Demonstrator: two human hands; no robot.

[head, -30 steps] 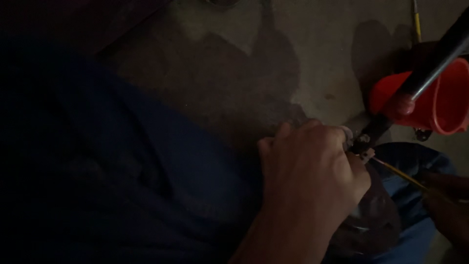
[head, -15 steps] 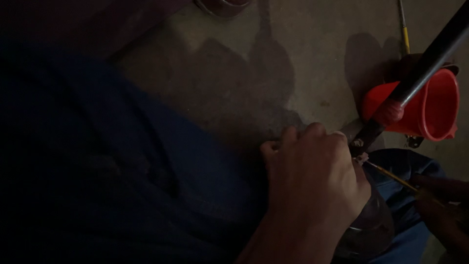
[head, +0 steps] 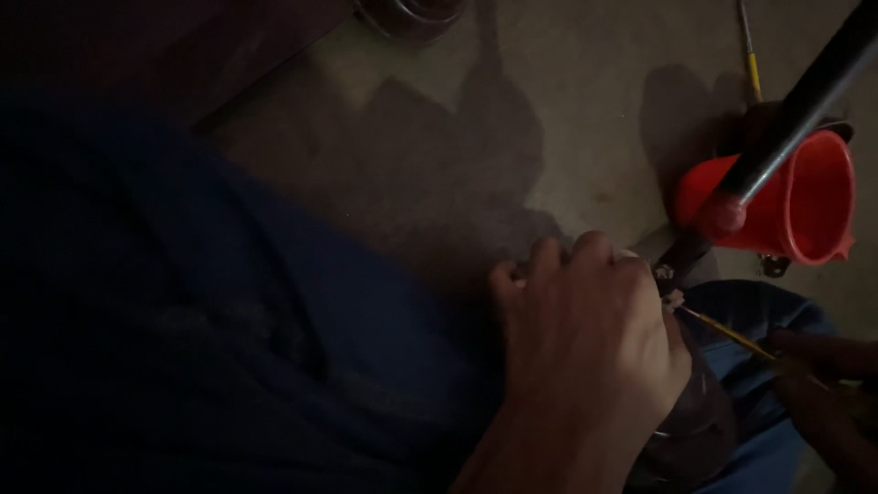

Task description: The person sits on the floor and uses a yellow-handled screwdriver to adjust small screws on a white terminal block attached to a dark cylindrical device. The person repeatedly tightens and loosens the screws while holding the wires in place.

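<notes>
The scene is very dark. My left hand (head: 585,338) is closed around a small dark part at the lower end of a long black rod (head: 796,119), which slants up to the top right. The part itself is mostly hidden under my fingers. My right hand (head: 823,375), at the lower right edge, holds a thin yellow-shafted tool (head: 727,334). Its tip points at the spot just right of my left thumb.
A red plastic mug (head: 805,201) lies on its side on the concrete floor (head: 567,110), behind the rod. Another thin yellow tool (head: 750,55) lies at the top right, and a round metal rim (head: 407,14) at the top edge. Blue cloth (head: 274,348) covers the left.
Both hands keep their hold in the same place. The view has drifted slightly, so the mug sits a little lower and further left in the picture.
</notes>
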